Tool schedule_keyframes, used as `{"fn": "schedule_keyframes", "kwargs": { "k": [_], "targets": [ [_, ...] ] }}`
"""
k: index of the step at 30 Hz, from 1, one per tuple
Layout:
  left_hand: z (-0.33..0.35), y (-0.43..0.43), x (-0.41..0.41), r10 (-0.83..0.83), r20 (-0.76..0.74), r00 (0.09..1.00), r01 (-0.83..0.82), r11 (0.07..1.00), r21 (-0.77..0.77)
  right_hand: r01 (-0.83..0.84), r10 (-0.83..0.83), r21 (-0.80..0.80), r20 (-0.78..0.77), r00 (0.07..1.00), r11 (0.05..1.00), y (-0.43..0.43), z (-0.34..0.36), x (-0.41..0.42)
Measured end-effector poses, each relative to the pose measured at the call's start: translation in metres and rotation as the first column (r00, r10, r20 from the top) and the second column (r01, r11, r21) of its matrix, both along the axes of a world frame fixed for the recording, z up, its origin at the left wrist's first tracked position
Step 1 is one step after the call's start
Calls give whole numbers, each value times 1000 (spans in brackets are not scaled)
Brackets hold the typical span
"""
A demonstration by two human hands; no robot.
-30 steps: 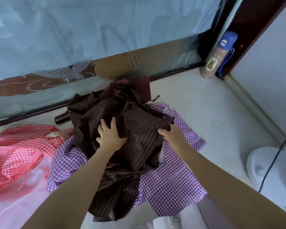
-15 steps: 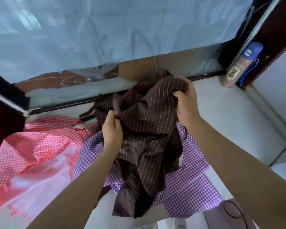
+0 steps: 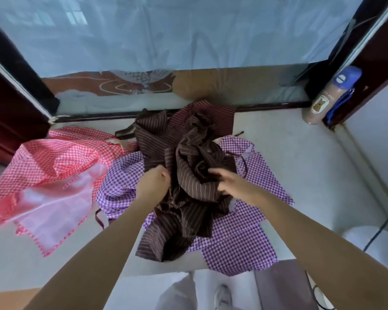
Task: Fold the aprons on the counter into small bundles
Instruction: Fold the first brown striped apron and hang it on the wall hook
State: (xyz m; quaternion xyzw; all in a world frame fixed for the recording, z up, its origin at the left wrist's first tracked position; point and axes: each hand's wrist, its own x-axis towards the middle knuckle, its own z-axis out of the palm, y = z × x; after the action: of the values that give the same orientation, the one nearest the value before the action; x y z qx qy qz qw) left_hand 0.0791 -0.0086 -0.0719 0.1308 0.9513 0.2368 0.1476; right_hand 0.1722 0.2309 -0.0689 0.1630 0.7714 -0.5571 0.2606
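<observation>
**Head view.** I am working on the crumpled dark-brown pinstriped cloth apron (image 3: 188,153). It is lying heaped in the middle of the pale counter (image 3: 300,153), on top of the spread purple-and-white gingham apron (image 3: 240,233). The red-and-white gingham apron (image 3: 54,162) is lying to the left. My left hand (image 3: 152,182) is clenching a gathered fold on the heap's left side. My right hand (image 3: 233,182) is pinching another fold between fingers and thumb on the near right side. I am judging the cloth to be light, limp and not slippery, so it is likely to sag wherever unsupported, and its loose straps are likely to tangle. I am expecting the surest hold to be two corners of a hemmed edge, drawn apart to flatten the apron before folding.
</observation>
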Motion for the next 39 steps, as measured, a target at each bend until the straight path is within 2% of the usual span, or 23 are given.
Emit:
{"fn": "schedule_keyframes", "kwargs": {
  "k": [2, 4, 6, 7, 9, 11, 12, 14, 16, 17, 19, 20, 21, 22, 25, 27, 29, 31, 33, 34, 36, 37, 39],
  "targets": [
    [5, 8, -7, 15, -102, 995, -1, 990, 141, 304, -315, -105, -107, 943, 947, 2, 3, -3],
    [8, 20, -17, -4, -146, 989, 34, 978, 206, 463, -479, -122, -182, 859, 878, 2, 0, -6],
    [8, 34, -30, 11, -142, 990, 24, 971, 237, 430, -433, -51, -150, 889, 901, -4, -6, -8],
    [7, 39, -36, 29, -91, 995, -7, 971, 239, 378, -379, -32, -81, 922, 925, -8, -8, -10],
    [1, 47, -51, 23, 108, 994, -44, 980, 192, 266, -266, -4, 42, 963, 964, -14, -7, -14],
    [-9, 49, -61, -17, 320, 947, -17, 995, 102, 189, -190, 41, 29, 981, 981, -17, -2, -18],
    [-13, 49, -65, -30, 404, 914, 0, 997, 74, 200, -200, 47, -2, 980, 979, -14, -1, -21],
    [-18, 46, -67, -33, 492, 870, -41, 989, 140, 288, -285, 32, -81, 955, 957, -3, -3, -25],
    [-18, 43, -67, -38, 508, 861, -164, 923, 347, 469, -472, -59, -183, 863, 881, 6, -1, -26],
    [-15, 40, -66, -19, 489, 872, -227, 870, 439, 581, -593, -123, -223, 774, 805, 10, 1, -26],
    [-3, 36, -61, 102, 412, 905, -341, 753, 562, 745, -773, -215, -245, 585, 631, 18, 8, -23],
    [4, 34, -58, 191, 367, 910, -388, 702, 597, 789, -817, -225, -239, 524, 572, 22, 9, -20],
    [12, 31, -51, 274, 333, 902, -428, 661, 617, 805, -826, -200, -226, 516, 558, 26, 8, -17],
    [18, 28, -44, 332, 314, 890, -456, 634, 624, 801, -813, -159, -205, 545, 577, 29, 6, -14],
    [21, 9, -10, 369, 223, 902, -428, 700, 572, 629, -626, 45, -54, 778, 776, 28, 3, 5],
    [14, -5, 18, 410, 173, 896, -439, 753, 490, 498, -500, 77, 16, 866, 864, 21, 8, 26],
    [9, -16, 45, 464, 132, 876, -480, 809, 340, 501, -497, 94, -70, 865, 860, 17, 14, 47],
    [5, -32, 75, 487, 128, 864, -499, 862, 87, 626, -611, 71, -159, 775, 776, 16, 20, 70],
    [6, -49, 104, 425, 169, 890, -397, 901, -176, 714, -719, -83, -111, 687, 695, 16, 22, 85],
    [7, -55, 115, 406, 186, 895, -355, 899, -257, 709, -719, -131, -67, 692, 693, 17, 21, 89],
    [9, -60, 137, 378, 147, 914, -321, 895, -310, 625, -629, -127, 12, 777, 770, 14, 22, 103],
    [8, -58, 145, 371, 88, 925, -335, 900, -278, 579, -580, -133, 39, 814, 804, 9, 28, 112],
    [6, -48, 157, 287, -37, 957, -289, 951, -107, 524, -522, -203, 69, 850, 827, -1, 39, 127]
  ]
}}
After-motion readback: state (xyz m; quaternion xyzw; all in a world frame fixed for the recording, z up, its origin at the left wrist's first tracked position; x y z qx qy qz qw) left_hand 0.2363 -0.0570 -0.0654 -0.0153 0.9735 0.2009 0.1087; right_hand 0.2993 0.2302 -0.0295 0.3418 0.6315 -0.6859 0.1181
